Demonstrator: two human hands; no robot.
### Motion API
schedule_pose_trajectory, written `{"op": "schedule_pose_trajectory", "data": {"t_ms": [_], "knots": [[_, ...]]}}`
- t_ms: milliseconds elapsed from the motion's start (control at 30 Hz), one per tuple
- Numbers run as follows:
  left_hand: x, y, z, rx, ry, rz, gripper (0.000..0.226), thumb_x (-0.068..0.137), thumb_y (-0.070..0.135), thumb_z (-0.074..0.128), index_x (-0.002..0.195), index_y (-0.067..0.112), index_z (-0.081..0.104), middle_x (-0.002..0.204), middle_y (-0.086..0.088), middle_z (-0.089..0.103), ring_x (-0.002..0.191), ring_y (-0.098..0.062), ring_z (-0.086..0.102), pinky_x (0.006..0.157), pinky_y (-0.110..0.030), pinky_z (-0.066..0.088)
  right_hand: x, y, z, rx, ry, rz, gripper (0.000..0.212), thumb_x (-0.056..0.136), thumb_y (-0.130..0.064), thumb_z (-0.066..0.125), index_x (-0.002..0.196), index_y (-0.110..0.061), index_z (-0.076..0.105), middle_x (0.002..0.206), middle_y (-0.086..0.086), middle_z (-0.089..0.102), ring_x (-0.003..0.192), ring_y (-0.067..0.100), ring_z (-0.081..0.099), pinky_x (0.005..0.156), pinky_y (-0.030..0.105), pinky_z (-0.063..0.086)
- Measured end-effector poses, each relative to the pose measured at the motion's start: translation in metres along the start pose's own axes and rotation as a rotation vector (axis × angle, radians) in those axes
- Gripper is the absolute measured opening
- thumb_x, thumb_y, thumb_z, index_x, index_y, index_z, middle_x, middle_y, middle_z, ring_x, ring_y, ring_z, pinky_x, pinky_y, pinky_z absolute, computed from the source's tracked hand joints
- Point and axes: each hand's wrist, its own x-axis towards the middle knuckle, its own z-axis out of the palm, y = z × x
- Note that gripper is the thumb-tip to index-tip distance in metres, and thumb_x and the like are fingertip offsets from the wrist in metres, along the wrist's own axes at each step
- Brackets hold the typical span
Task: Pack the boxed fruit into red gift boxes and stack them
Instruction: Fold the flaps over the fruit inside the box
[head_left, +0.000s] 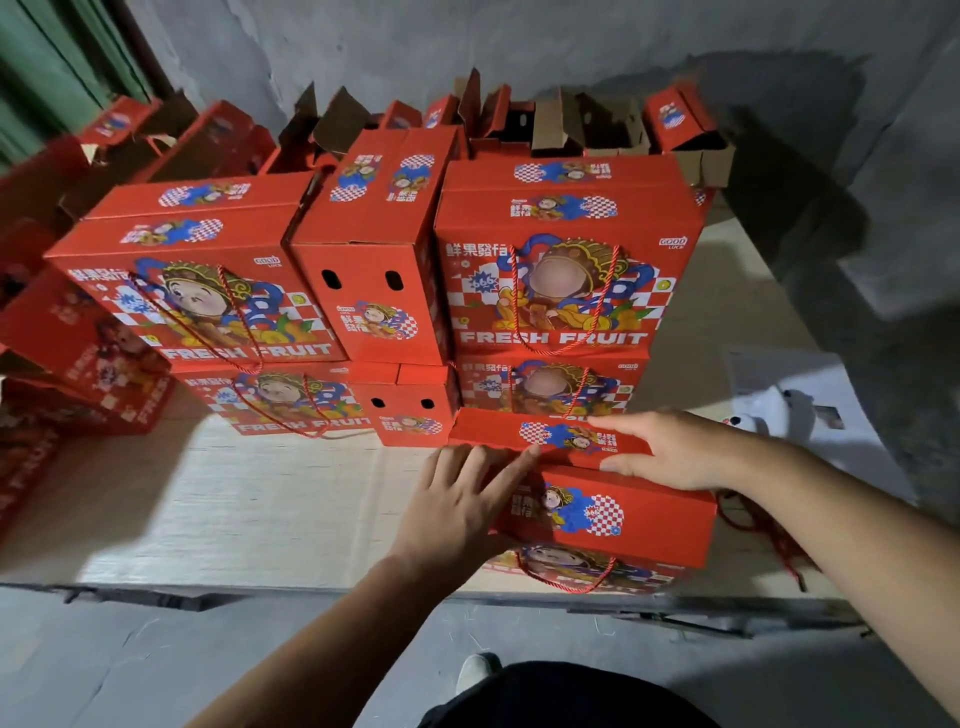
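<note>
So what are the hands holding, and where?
Nothing is gripped: both the left hand and right hand press flat on the front box's top flaps.

Seven closed red gift boxes show: one near box (605, 506) at the platform's front edge, and behind it six stacked boxes (566, 270) in three columns of two, with several open-flapped boxes (550, 124), uncountable, beyond.

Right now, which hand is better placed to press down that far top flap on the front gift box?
Probably the right hand: its straight fingers already lie on the far flap of the front gift box. The left hand rests at the box's near left corner.
</note>
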Motion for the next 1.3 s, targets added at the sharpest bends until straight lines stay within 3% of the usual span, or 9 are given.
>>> {"op": "schedule_pose_trajectory", "data": {"t_ms": [200,367,467,600,733,933,1100,1200,1300], "knots": [[-0.023,0.01,0.029,-0.075,0.076,-0.05,0.093,0.093,0.067,0.058,0.168,0.027,0.02,0.167,-0.005,0.034,0.157,-0.034,0.026,0.129,-0.057,0.015,0.0,0.005,-0.005,-0.03,-0.024,0.018,0.069,0.09,-0.075,0.041,0.153,-0.047,0.038,0.154,-0.013,0.047,0.131,0.008,0.052,0.093,0.02,0.04],[-0.008,0.004,0.024,-0.026,0.114,-0.005,0.087,0.081,0.076,0.064,0.15,0.025,0.046,0.137,-0.003,0.051,0.122,-0.031,0.053,0.111,-0.05,0.033,-0.001,0.002,-0.011,-0.006,0.025,0.014,0.059,0.094,-0.067,0.031,0.146,-0.043,0.048,0.132,-0.018,0.055,0.12,0.006,0.056,0.085,0.016,0.041],[-0.011,0.001,0.026,-0.024,-0.005,-0.002,0.089,0.092,0.079,0.05,0.161,0.024,0.036,0.149,-0.007,0.052,0.137,-0.033,0.051,0.119,-0.053,0.036,0.002,0.005,-0.023,0.047,0.184,0.026,0.051,0.102,-0.055,0.033,0.144,-0.034,0.054,0.136,-0.008,0.063,0.127,0.012,0.059,0.094,0.022,0.043],[-0.007,-0.002,0.029,-0.018,-0.091,0.004,0.092,0.095,0.081,0.033,0.168,0.027,0.019,0.17,-0.005,0.034,0.158,-0.033,0.028,0.129,-0.054,0.018,-0.002,-0.003,-0.01,0.014,0.139,0.057,0.071,0.09,-0.074,0.036,0.144,-0.033,0.054,0.138,-0.007,0.062,0.121,0.012,0.06,0.089,0.024,0.046],[-0.009,0.002,0.027,-0.045,0.011,0.016,0.08,0.091,0.08,0.05,0.154,0.03,0.046,0.146,-0.001,0.048,0.132,-0.031,0.046,0.117,-0.049,0.028,-0.017,-0.005,0.029,-0.227,0.254,-0.009,0.079,0.091,-0.075,0.035,0.153,-0.027,0.048,0.15,-0.005,0.053,0.132,0.02,0.051,0.107,0.035,0.042],[-0.011,-0.012,0.014,-0.226,0.319,-0.188,0.048,0.095,0.068,0.058,0.116,0.026,0.062,0.114,0.003,0.057,0.096,-0.025,0.053,0.084,-0.039,0.042,-0.012,-0.011,0.04,-0.559,0.597,-0.266,0.063,0.09,-0.053,0.061,0.134,-0.008,0.068,0.096,0.009,0.077,0.078,0.032,0.075,0.065,0.042,0.062],[0.077,-0.034,-0.013,-0.077,-0.36,-0.064,0.102,0.085,0.093,0.03,0.166,0.034,0.015,0.162,0.0,0.043,0.143,-0.029,0.044,0.116,-0.045,0.038,-0.014,-0.018,0.053,-0.732,0.53,-0.161,0.05,0.095,-0.046,0.056,0.134,-0.018,0.068,0.122,0.014,0.071,0.088,0.037,0.073,0.076,0.047,0.06],[0.095,-0.041,-0.007,0.155,-0.397,0.114,0.102,0.081,0.094,-0.001,0.162,0.037,0.023,0.152,-0.007,0.05,0.135,-0.034,0.051,0.111,-0.047,0.04,-0.011,-0.023,0.053,-0.721,0.491,-0.11,0.055,0.087,-0.03,0.064,0.141,-0.02,0.062,0.134,0.012,0.064,0.085,0.036,0.071,0.078,0.048,0.058],[0.098,-0.043,0.002,0.236,-0.327,0.143,0.104,0.083,0.09,-0.006,0.16,0.032,0.034,0.14,-0.009,0.057,0.12,-0.034,0.058,0.1,-0.046,0.045,-0.007,-0.027,0.052,-0.596,0.348,0.009,0.078,0.085,-0.025,0.074,0.156,-0.028,0.042,0.156,0.014,0.048,0.122,0.044,0.061,0.101,0.056,0.05]]}}
